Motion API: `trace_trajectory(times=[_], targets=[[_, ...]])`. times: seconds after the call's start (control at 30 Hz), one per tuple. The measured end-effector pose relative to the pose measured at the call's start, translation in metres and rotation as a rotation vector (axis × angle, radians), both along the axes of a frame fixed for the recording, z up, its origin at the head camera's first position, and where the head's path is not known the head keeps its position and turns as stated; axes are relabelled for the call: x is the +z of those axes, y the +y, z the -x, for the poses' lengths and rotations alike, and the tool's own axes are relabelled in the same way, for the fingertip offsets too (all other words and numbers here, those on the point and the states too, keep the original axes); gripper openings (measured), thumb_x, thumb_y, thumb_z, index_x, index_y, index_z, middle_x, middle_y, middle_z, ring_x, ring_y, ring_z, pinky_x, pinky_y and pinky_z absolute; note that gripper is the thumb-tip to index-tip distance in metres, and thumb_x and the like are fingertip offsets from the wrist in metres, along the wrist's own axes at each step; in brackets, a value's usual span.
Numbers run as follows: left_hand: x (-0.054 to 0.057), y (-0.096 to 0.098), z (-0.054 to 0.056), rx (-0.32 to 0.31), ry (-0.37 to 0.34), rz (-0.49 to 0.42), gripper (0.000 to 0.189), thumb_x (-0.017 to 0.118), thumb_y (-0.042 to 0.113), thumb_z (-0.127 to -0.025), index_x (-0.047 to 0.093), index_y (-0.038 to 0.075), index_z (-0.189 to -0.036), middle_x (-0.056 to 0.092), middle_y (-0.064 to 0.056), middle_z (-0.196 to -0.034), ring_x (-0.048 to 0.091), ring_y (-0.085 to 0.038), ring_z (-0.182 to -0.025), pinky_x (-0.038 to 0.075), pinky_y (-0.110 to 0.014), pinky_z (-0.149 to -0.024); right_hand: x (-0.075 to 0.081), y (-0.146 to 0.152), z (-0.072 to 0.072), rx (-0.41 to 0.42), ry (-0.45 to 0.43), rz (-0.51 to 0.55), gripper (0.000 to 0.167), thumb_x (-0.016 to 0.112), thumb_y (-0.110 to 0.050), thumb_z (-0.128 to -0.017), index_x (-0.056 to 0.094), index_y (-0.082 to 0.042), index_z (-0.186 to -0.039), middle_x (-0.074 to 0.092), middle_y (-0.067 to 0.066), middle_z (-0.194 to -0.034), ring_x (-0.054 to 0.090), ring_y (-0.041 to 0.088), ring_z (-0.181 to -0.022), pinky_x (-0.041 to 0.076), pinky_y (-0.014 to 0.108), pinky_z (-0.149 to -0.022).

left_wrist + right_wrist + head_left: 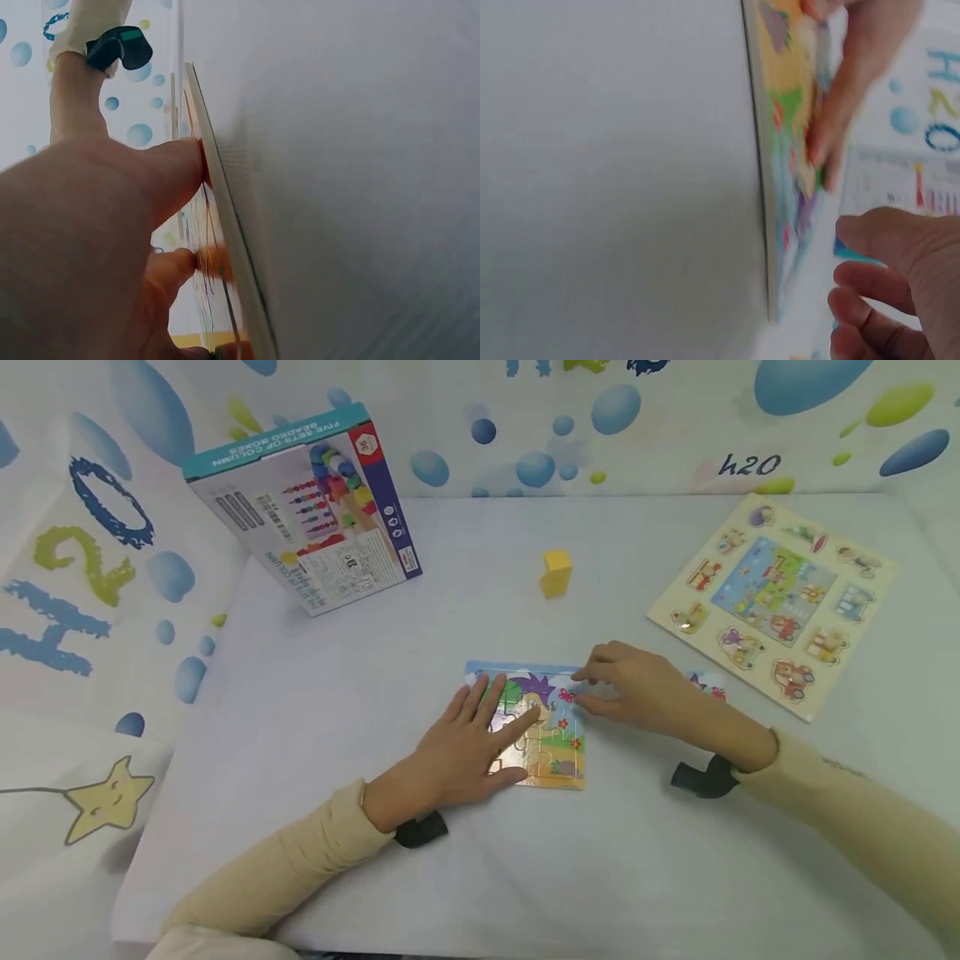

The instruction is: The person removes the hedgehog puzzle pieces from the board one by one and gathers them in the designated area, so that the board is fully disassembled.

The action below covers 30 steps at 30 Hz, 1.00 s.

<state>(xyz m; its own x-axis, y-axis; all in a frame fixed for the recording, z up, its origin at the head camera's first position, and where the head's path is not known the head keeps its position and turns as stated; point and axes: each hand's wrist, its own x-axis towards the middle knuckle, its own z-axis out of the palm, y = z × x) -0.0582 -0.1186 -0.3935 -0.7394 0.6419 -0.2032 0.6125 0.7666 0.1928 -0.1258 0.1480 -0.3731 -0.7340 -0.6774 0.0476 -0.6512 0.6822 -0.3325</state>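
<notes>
A small jigsaw puzzle (555,752) with a cartoon figure in purple hair lies flat on the white table, its pieces set in a thin board. My left hand (468,747) rests on its left part with fingers spread, hiding some pieces. In the left wrist view the thumb (180,169) touches the puzzle's near edge. At the upper right edge of the puzzle hovers my right hand (630,685), thumb and fingers apart. The right wrist view shows that hand (900,285) with nothing between its thumb and bent fingers, beside the puzzle (780,97).
Partly hidden behind the right forearm is a small printed picture (708,683). A wooden peg board (813,689) with vehicle pieces lies at right. A yellow block (557,572) sits behind the puzzle; a bead toy box (247,510) stands at back left.
</notes>
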Motion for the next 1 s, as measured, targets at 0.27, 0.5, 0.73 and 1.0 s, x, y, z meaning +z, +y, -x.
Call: trace_trajectory(times=[0.27, 0.5, 0.73, 1.0], targets=[[0.004, 0.003, 0.003, -0.033, 0.018, 0.052, 0.063, 0.038, 0.061, -0.098, 0.024, 0.036, -0.155, 0.009, -0.027, -0.16, 0.007, -0.043, -0.149, 0.014, -0.053, -0.119, -0.009, -0.029, 0.0, -0.064, -0.054, -0.022, 0.024, 0.073, -0.021, -0.087, 0.075, -0.006, -0.105, 0.064, 0.005, -0.092, 0.056, 0.02, -0.085, 0.053, 0.035, -0.069], [0.009, 0.003, 0.006, -0.026, -0.01, 0.073, 0.064, 0.038, 0.062, -0.098, 0.022, 0.038, -0.155, 0.01, -0.031, -0.158, 0.006, -0.041, -0.149, 0.013, -0.053, -0.12, -0.011, -0.037, 0.004, -0.075, -0.109, 0.02, 0.017, 0.074, -0.019, -0.087, 0.074, -0.005, -0.098, 0.067, 0.004, -0.09, 0.058, 0.019, -0.084, 0.051, 0.036, -0.074], [0.007, 0.001, 0.003, -0.012, -0.036, 0.066, 0.064, 0.038, 0.062, -0.097, 0.022, 0.038, -0.155, 0.008, -0.033, -0.158, 0.005, -0.042, -0.149, 0.014, -0.054, -0.119, -0.008, -0.045, 0.015, -0.033, -0.218, 0.004, 0.017, 0.074, -0.02, -0.087, 0.072, -0.005, -0.093, 0.067, 0.002, -0.083, 0.057, 0.015, -0.074, 0.05, 0.033, -0.071], [0.008, 0.0, 0.003, -0.007, -0.057, 0.055, 0.064, 0.038, 0.061, -0.098, 0.022, 0.038, -0.155, 0.007, -0.033, -0.158, 0.006, -0.043, -0.149, 0.014, -0.054, -0.119, -0.007, -0.048, 0.026, 0.016, -0.256, -0.054, 0.019, 0.074, -0.02, -0.084, 0.067, -0.004, -0.092, 0.061, 0.002, -0.08, 0.052, 0.016, -0.075, 0.045, 0.031, -0.069]])
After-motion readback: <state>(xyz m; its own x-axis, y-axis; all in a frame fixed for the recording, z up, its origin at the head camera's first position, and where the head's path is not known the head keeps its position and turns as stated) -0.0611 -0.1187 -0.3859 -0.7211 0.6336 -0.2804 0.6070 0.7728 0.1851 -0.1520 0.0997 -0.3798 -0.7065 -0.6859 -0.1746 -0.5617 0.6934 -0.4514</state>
